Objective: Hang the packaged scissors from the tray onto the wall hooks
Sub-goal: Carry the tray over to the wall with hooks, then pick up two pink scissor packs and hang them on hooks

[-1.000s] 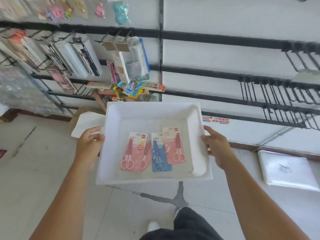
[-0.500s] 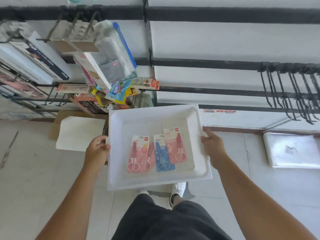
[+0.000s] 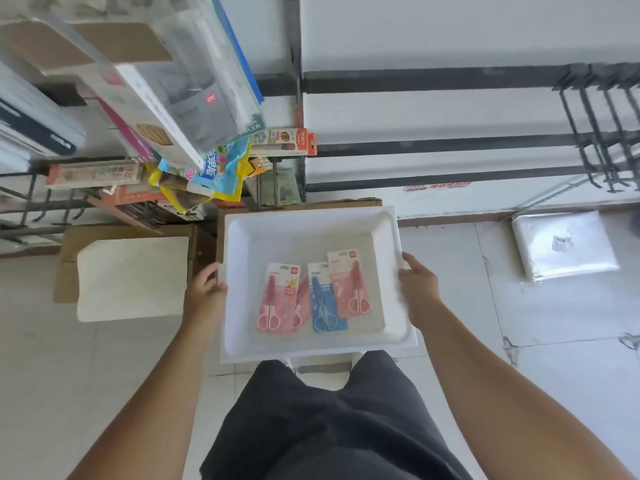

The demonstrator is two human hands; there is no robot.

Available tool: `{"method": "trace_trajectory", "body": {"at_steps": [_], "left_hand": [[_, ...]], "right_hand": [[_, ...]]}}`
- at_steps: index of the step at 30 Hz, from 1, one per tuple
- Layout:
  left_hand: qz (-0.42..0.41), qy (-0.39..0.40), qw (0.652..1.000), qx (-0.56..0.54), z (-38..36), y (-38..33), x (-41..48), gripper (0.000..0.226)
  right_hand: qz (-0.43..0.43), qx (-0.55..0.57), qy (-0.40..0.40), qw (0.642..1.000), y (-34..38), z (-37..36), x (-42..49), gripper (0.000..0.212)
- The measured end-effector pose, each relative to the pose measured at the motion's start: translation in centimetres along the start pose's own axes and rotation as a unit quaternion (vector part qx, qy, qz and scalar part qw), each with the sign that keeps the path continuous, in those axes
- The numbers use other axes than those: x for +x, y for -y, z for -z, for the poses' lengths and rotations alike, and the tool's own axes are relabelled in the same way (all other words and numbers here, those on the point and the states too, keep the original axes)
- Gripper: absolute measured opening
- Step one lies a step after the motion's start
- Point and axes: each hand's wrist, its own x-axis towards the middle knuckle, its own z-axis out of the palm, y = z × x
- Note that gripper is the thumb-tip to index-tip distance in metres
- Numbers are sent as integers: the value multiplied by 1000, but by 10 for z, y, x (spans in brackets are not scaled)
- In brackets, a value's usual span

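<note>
I hold a white tray [image 3: 304,230] level in front of me. My left hand [image 3: 205,293] grips its left rim and my right hand [image 3: 417,287] grips its right rim. Several packaged scissors lie flat in the tray: a pink pack [image 3: 277,296] on the left with another pink pack [image 3: 300,303] partly under it, a blue pack [image 3: 325,301] in the middle and a pink pack [image 3: 348,280] on the right. Empty black wall hooks [image 3: 602,129] hang from rails at the upper right.
Hooks at the left carry packaged stationery [image 3: 180,98] that hangs close above the tray's far left corner. A cardboard box with a white sheet [image 3: 131,278] lies on the floor at the left. A plastic-wrapped white bundle [image 3: 564,244] lies on the floor at the right.
The view has tilted down and closed in on the wall. The tray now sits lower, over my legs, with the hanging stationery nearer. Both hands keep their grip.
</note>
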Motion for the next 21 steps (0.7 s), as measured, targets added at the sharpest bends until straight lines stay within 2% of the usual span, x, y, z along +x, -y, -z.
{"method": "trace_trajectory", "body": {"at_steps": [7,14,17,21], "left_hand": [[-3,8,1000,-8,-12,5,30,57],[-17,0,1000,-10,-19,12,38,45],[-66,-55,996,-4,-21,15,31,31],[-144,-94,984,-51,-31,11,35,22]], "right_hand": [[14,-5,18,1000,1,-12,19,52],[98,31,19,995,10,-22,18,36],[150,43,6,988,17,-24,9,31],[199,82,45,975,27,-36,9,21]]}}
